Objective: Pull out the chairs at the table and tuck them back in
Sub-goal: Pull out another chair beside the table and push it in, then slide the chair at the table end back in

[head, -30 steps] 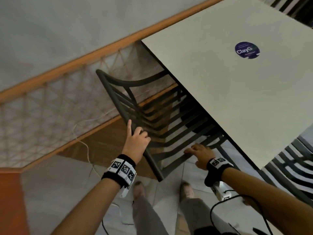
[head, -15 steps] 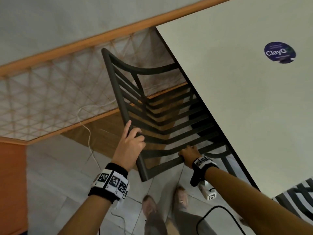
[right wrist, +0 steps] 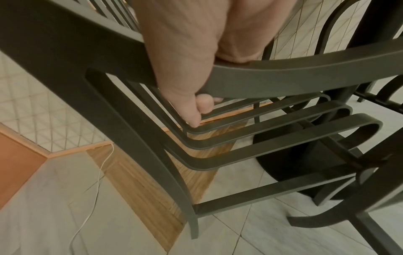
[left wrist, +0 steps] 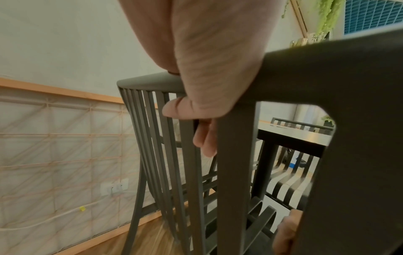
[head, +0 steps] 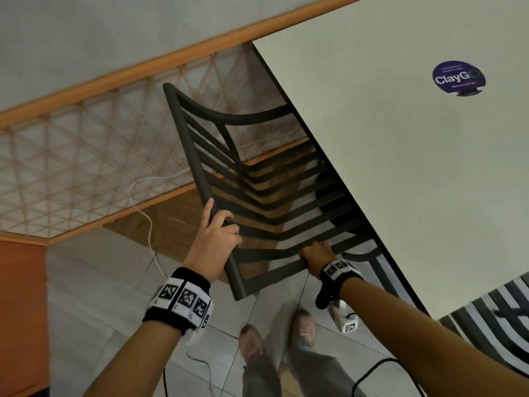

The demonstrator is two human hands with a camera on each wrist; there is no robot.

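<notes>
Dark slatted chair (head: 257, 179) at frame centre, seat partly under table (head: 400, 167) at right. Left hand (head: 213, 242) grasps top rail, right hand (head: 316, 255) grasps side bar. Chair not fully tucked; second chair (head: 492, 319) at lower right apparently awaits.
</notes>
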